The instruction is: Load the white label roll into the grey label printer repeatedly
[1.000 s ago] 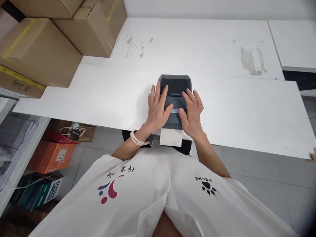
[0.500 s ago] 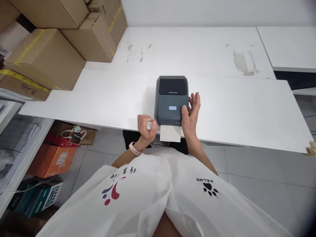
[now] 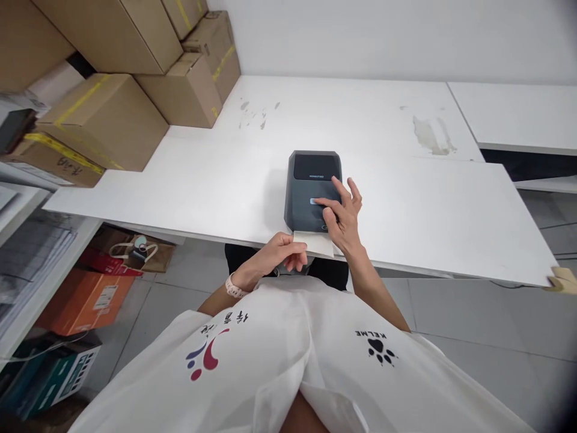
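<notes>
A dark grey label printer [image 3: 300, 207] lies on the white table, close to its front edge. From its near side a blank white paper label [image 3: 319, 243] sticks out past the edge. My left hand [image 3: 282, 251] pinches the label's left corner between thumb and fingers. Over the printer's right half rests my right hand [image 3: 343, 218], fingers apart, holding nothing. Its index fingertip touches the pale oblong button [image 3: 312, 201] on the lid. The other fingers hover over or rest on the printer's right side; contact there is hard to judge.
Cardboard boxes [image 3: 108, 120] are stacked at the table's back left. The white table [image 3: 406, 210] has worn patches. Below on the left are an orange box [image 3: 85, 300] and a shelf [image 3: 27, 294] with papers. A beige corner guard [image 3: 562, 280] caps the table's right corner.
My left hand has moved right from beside the printer and taken hold of the label's corner. My right hand has shifted from the printer's right side onto its lid, index finger at the button.
</notes>
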A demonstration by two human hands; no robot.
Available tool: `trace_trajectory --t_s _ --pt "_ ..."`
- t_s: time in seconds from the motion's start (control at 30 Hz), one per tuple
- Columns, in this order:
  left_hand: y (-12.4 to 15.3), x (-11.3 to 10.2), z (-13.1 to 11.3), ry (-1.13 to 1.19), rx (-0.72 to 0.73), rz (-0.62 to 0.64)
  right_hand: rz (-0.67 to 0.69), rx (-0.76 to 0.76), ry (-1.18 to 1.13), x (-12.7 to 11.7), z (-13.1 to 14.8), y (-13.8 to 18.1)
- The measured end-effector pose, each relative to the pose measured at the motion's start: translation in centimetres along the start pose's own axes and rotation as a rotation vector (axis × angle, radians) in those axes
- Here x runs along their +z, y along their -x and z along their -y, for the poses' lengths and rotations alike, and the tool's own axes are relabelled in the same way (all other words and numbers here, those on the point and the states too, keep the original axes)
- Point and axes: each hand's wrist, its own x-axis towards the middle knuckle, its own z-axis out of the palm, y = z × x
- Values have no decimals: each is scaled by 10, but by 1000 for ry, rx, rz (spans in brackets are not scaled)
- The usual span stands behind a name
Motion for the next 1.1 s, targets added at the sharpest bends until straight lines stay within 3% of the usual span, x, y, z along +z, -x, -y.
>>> trace_trajectory --t_s 0.07,0.2,0.27,0.37,0.5,0.63,0.77,0.87,0.97,1.1 --pt "4 -2 -4 -17 102 -109 14 -41 99 -2 0 -2" --pt "-6 -11 -4 -134 402 -636 125 -62 174 -7 4 -8" --pt "-17 -13 3 -284 470 -790 169 -15 130 -9 7 -4" --pt "-30 -11 19 -442 428 -734 96 100 1 -5 8 17" --pt "-32 -3 38 -466 344 -598 -39 259 -168 9 9 50" --pt "-26 -2 40 -422 364 -562 -49 341 -234 11 17 59" --pt "-23 -4 30 -348 379 -537 10 414 -361 -4 20 49" --pt "-30 -11 12 -319 477 -545 11 352 -358 -16 15 27" --pt "-49 -26 -11 -274 608 -641 -61 223 -288 -18 11 -18" --pt "-78 -48 -23 -251 544 -798 -206 115 -172 -4 5 -103"
